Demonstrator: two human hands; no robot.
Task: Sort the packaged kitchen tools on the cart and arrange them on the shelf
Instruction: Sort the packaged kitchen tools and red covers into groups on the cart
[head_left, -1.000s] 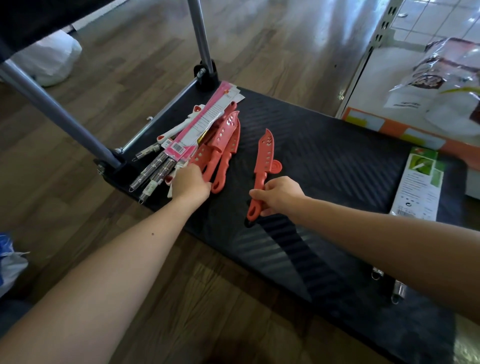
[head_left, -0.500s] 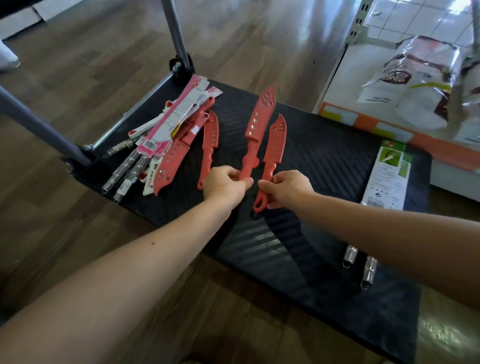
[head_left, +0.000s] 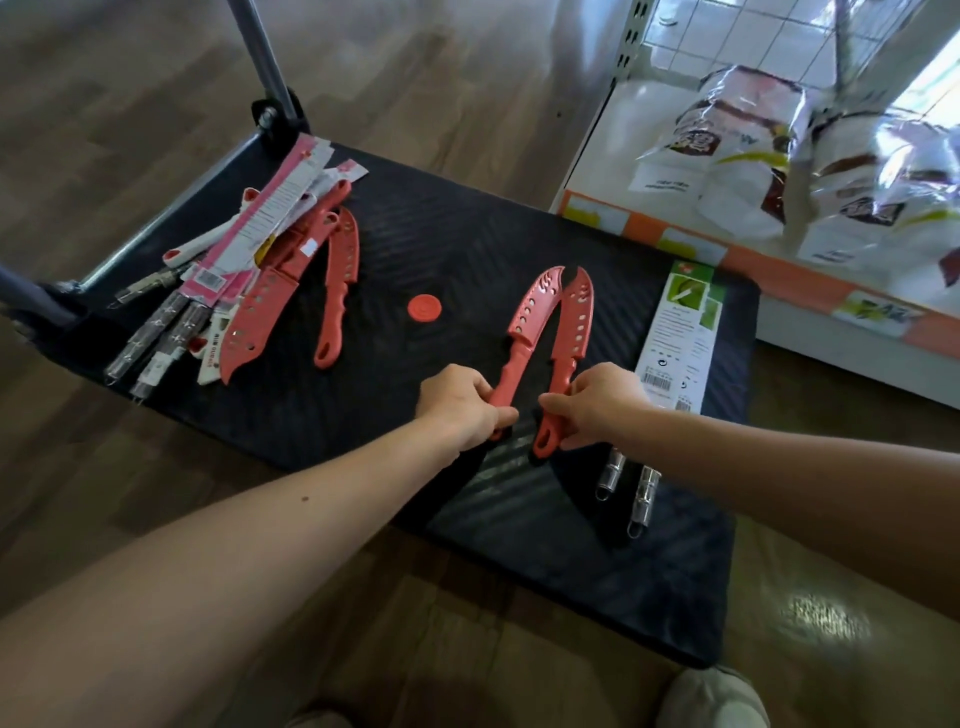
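My left hand (head_left: 460, 408) gripped a red knife (head_left: 534, 309), my right hand (head_left: 597, 405) pinched a second knife (head_left: 575, 317), tips close together over the cart (head_left: 467, 244), probably grouping likes.

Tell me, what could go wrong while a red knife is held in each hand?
The left hand and right hand grip only handles, so the left knife or right knife could slip. Their sheathed tips meet and might snag. The steel tools near the cart edge could get knocked off.
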